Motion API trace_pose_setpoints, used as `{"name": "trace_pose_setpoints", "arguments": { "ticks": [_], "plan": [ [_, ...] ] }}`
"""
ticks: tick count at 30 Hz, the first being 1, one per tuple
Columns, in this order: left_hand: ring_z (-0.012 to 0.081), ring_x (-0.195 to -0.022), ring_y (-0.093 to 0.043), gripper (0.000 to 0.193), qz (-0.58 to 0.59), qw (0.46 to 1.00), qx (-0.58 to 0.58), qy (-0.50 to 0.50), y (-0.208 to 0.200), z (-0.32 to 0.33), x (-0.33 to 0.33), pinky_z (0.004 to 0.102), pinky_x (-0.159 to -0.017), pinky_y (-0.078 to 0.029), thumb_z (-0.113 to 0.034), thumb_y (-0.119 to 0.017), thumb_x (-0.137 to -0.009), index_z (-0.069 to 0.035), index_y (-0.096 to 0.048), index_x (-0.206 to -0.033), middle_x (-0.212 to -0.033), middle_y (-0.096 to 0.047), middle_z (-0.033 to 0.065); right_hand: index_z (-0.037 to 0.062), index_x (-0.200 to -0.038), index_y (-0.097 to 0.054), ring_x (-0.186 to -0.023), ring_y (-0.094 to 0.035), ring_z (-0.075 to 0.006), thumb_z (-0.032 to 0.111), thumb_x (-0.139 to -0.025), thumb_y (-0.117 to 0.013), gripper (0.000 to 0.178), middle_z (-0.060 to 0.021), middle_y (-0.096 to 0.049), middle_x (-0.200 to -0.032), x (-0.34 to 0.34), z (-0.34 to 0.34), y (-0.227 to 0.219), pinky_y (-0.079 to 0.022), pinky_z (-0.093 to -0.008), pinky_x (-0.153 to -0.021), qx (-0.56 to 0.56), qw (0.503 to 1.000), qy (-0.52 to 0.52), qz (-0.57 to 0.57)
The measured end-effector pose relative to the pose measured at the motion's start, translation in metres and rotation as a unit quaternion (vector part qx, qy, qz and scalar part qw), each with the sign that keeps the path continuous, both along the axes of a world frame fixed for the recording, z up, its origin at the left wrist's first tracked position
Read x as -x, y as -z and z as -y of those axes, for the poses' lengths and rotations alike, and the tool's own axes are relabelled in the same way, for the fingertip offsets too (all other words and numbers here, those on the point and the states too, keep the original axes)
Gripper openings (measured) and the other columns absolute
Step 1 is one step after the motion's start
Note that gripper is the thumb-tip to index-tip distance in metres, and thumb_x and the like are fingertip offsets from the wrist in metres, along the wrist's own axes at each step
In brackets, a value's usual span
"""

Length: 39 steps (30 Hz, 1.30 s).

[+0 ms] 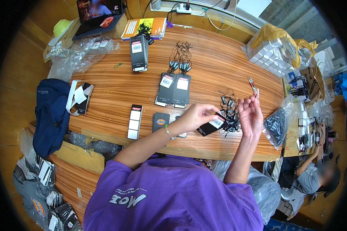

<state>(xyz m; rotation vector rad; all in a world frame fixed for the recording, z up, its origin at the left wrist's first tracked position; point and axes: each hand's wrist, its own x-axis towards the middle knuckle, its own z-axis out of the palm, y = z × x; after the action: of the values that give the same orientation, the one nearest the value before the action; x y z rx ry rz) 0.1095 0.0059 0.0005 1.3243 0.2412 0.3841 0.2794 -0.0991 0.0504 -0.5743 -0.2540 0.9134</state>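
My left hand (199,115) grips a black hang tag (207,130) with a white sticker on it, above the near part of the wooden table (112,88). My right hand (250,115) is raised to the right of it, fingertips pinched together; what they hold, if anything, is too small to make out. Between the hands lies a tangled pile of black tag strings (230,104) with small blue-grey ends. A red and silver pen-like tool (252,84) lies just beyond my right fingertips. Left of my left hand are a grey hang tag (160,120) and a black card with white stickers (134,122).
Strung tags lie in stacks (166,92) mid-table, with another tag stack (138,56) behind. A laptop (100,29) stands far left, and wrapped white boxes (268,54) far right. A blue bag (52,115) hangs over the left edge. Another person (310,179) works at right.
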Motion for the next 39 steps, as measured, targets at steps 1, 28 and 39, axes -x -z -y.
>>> {"name": "trace_pose_setpoints", "arguments": {
  "ticks": [1, 28, 39],
  "plan": [
    [0.0118, -0.092, -0.058, 0.015, 0.001, 0.999, -0.017, -0.035, 0.001, -0.001, -0.001, 0.0262, -0.082, -0.047, -0.005, -0.058, -0.085, 0.001, -0.061, -0.098, -0.109, -0.058, 0.0094, 0.0045, -0.107, -0.051, -0.082, -0.054, -0.0160, 0.004, -0.085, -0.055, 0.022, -0.0063, -0.057, -0.088, 0.002, 0.001, -0.003, -0.044, -0.0341, -0.086, -0.005, 1.000, 0.003, 0.021],
    [0.0111, -0.082, -0.062, 0.013, 0.024, 0.990, -0.017, -0.141, -0.027, 0.001, 0.000, 0.0224, -0.073, -0.053, 0.003, -0.060, -0.080, 0.004, -0.062, -0.093, -0.091, -0.064, 0.0091, 0.0008, -0.093, -0.047, -0.065, -0.051, -0.0066, -0.004, -0.080, -0.057, 0.017, -0.0026, -0.056, -0.072, 0.071, -0.003, 0.013, -0.039, -0.0196, -0.058, 0.244, 0.809, 0.138, 0.517],
    [0.0119, -0.075, -0.063, 0.011, 0.014, 0.983, -0.091, -0.156, -0.034, 0.004, 0.004, 0.0238, -0.067, -0.054, 0.000, -0.061, -0.079, 0.003, -0.063, -0.088, -0.083, -0.066, 0.0077, 0.0033, -0.095, -0.044, -0.068, -0.050, -0.0053, -0.005, -0.082, -0.055, 0.019, -0.0008, -0.054, -0.077, 0.078, -0.001, 0.012, -0.040, -0.0180, -0.062, 0.200, 0.898, 0.101, 0.379]
  ]
}}
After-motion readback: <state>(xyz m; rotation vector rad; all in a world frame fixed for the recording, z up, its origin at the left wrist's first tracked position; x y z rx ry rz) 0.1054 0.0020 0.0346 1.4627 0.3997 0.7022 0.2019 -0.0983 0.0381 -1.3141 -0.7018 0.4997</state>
